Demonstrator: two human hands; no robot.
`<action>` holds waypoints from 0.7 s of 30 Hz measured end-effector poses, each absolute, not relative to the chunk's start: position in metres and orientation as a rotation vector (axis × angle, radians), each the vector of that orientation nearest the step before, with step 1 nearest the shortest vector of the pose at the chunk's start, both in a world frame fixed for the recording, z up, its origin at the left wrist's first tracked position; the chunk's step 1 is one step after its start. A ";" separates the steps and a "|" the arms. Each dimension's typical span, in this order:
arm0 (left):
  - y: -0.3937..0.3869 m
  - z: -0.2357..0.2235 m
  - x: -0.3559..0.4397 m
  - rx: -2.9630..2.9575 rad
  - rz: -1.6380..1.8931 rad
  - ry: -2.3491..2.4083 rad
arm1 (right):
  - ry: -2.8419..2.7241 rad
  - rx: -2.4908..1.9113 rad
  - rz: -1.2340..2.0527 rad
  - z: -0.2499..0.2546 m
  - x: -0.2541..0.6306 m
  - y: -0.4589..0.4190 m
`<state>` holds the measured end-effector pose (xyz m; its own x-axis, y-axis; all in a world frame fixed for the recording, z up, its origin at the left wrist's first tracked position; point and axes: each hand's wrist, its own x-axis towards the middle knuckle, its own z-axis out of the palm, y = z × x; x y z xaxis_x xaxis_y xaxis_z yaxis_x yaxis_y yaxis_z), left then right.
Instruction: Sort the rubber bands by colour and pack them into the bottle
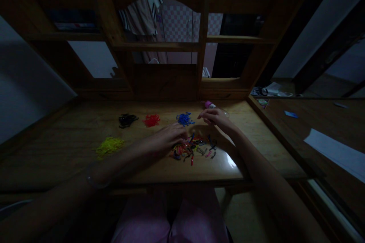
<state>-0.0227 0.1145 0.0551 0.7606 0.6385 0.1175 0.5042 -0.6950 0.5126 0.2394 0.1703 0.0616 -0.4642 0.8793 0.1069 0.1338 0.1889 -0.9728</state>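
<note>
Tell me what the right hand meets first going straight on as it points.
Probably the blue pile, left of the right hand in view; the hand's height is unclear, so it might pass over.

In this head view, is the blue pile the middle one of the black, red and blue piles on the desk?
No, the red pile sits between the black pile and the blue pile.

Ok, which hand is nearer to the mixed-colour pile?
Left. The left hand is over the far-left edge of the mixed-colour pile; the right hand is beyond it, to the right of the blue pile.
</note>
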 end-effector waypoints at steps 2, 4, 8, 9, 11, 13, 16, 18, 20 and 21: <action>0.113 0.052 -0.022 2.500 0.383 0.886 | -1.759 -0.964 1.325 0.063 0.239 0.170; 0.111 0.052 -0.021 2.494 0.386 0.906 | -1.766 -0.976 1.317 0.065 0.239 0.169; 0.106 0.057 -0.020 2.513 0.388 0.921 | -1.783 -0.979 1.310 0.066 0.239 0.168; 0.105 0.059 -0.020 2.514 0.388 0.929 | -1.784 -0.976 1.310 0.066 0.239 0.168; 0.107 0.063 -0.020 2.505 0.407 0.951 | -1.778 -0.964 1.309 0.065 0.239 0.167; 0.110 0.065 -0.021 2.501 0.448 0.967 | -1.771 -0.946 1.310 0.065 0.239 0.167; 0.119 0.064 -0.020 2.529 0.496 0.954 | -1.756 -0.924 1.328 0.065 0.238 0.167; 0.124 0.060 -0.019 2.568 0.505 0.948 | -1.749 -0.929 1.345 0.065 0.239 0.168; 0.128 0.056 -0.016 2.608 0.499 0.955 | -1.745 -0.942 1.358 0.065 0.239 0.169; 0.129 0.054 -0.015 2.620 0.491 0.960 | -1.746 -0.951 1.360 0.065 0.239 0.169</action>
<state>-0.0150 0.1291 0.0535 0.7171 0.6646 0.2099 0.5593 -0.7284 0.3957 0.2390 0.1687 0.0649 -0.4713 0.8767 0.0962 0.1214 0.1725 -0.9775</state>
